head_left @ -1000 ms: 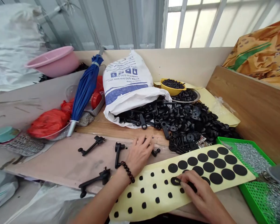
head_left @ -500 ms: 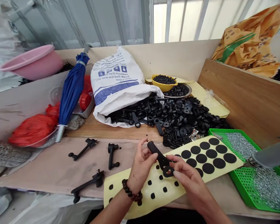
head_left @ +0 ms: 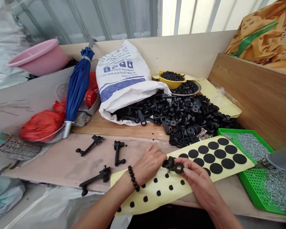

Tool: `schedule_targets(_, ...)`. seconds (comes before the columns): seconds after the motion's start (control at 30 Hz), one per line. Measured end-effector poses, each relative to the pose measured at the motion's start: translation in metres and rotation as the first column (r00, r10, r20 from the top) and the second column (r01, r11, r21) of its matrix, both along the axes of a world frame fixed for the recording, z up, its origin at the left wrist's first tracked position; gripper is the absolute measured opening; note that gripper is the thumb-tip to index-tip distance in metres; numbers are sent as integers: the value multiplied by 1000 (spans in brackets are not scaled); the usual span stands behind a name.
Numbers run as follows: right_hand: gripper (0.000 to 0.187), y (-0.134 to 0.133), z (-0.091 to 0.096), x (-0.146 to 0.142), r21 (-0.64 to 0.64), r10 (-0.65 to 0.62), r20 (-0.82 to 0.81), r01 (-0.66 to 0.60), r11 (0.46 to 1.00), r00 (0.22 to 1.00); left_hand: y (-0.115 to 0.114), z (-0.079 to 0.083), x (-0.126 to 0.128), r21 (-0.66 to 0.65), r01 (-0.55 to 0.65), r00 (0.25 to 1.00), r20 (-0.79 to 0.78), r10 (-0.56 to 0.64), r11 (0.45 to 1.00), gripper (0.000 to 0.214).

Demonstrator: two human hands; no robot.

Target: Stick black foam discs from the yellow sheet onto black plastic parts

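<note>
My left hand, with a beaded bracelet at the wrist, is closed on a black plastic crank handle. Most of the handle is hidden behind the fingers; its hub end sticks out to the right. Between thumb and fingers, my right hand pinches a flat black ring close beside that hub. Whether ring and hub touch, I cannot tell. Beneath both hands lies a yellow backing sheet bearing round black stickers and small black dots. Several assembled black cranks rest on the table to the left.
Behind my hands, black parts spill from a white sack. A green tray of small metal pieces stands right, a grey tool over it. A yellow bowl, blue umbrella and red bag sit farther back.
My left hand has turned over, swinging the crank handle so its long arm is now hidden. The right hand still pinches the ring near the hub. The whole view has shifted slightly.
</note>
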State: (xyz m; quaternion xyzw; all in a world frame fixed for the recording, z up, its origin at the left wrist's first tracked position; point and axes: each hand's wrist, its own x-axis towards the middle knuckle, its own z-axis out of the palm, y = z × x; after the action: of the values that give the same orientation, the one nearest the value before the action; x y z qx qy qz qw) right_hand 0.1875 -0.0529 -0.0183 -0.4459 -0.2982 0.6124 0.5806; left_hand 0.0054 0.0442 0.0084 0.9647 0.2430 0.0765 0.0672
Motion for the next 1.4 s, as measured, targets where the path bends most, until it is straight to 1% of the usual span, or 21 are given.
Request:
schedule_targets(0.07,12,1,1,0,-3,-11,-77,11,1000,997,1,0,3,-42,2,1000,-8,-2,999,24)
schedule_targets(0.17,11,2,4,2,1,-1,-108,1,1000,994,-1,3,7,-94,4,1000,-21,-6,996,28)
schedule_targets(0.23,11,2,7,4,13,4,-100,-2,1000,995,-2,10,8,-197,-24,1000,8,26,980,26)
schedule_targets(0.27,11,2,10,5,18,3,-89,-1,1000,996,-3,15,8,-277,-56,997,27,67,959,25)
schedule_targets(0.3,11,2,12,6,23,1,-75,1,1000,997,-4,21,8,-368,-96,992,43,120,925,24)
schedule_targets(0.37,11,1,18,7,28,7,-44,-6,1000,999,-7,31,7,-542,-167,971,55,233,824,24)
schedule_targets(0.43,12,0,20,5,25,28,-15,-28,999,999,-10,35,7,-662,-191,952,54,301,725,26)
schedule_targets(0.47,13,0,20,4,24,38,2,-38,999,999,-12,35,7,-699,-185,948,58,313,691,27)
schedule_targets(0.53,14,-1,18,0,17,48,43,-49,999,998,-14,30,7,-750,-168,946,61,319,640,30)
schedule_targets(0.57,15,-1,17,-1,13,50,61,-50,999,997,-14,25,7,-781,-159,944,59,324,604,30)
schedule_targets(0.6,16,-1,16,-2,9,51,74,-52,999,996,-15,21,7,-821,-146,940,58,336,552,30)
schedule_targets(0.7,18,-1,14,-2,11,56,125,-58,998,991,-16,9,6,-943,-56,912,85,401,327,34)
schedule_targets(0.73,19,-1,14,-1,18,58,151,-61,998,987,-16,7,6,-962,-19,902,101,420,271,35)
schedule_targets(0.77,19,-1,14,0,22,61,180,-66,998,982,-17,6,5,-971,11,895,116,431,239,35)
schedule_targets(0.8,19,-1,14,1,24,66,208,-72,997,976,-17,6,5,-974,29,890,128,438,226,36)
schedule_targets(0.93,19,-1,15,2,26,85,286,-96,995,954,-19,10,4,-973,35,890,134,436,227,46)
schedule_targets(1.0,20,0,15,2,35,85,315,-101,994,945,-20,11,3,-970,27,893,132,431,242,48)
schedule_targets(1.13,21,0,15,1,36,87,339,-105,994,937,-21,9,1,-957,24,895,149,421,289,55)
schedule_targets(1.2,21,0,15,2,28,96,352,-113,993,931,-21,10,1,-954,16,897,145,418,298,58)
schedule_targets(1.4,22,1,13,1,13,115,400,-131,991,909,-22,16,1,-959,5,910,122,397,283,61)
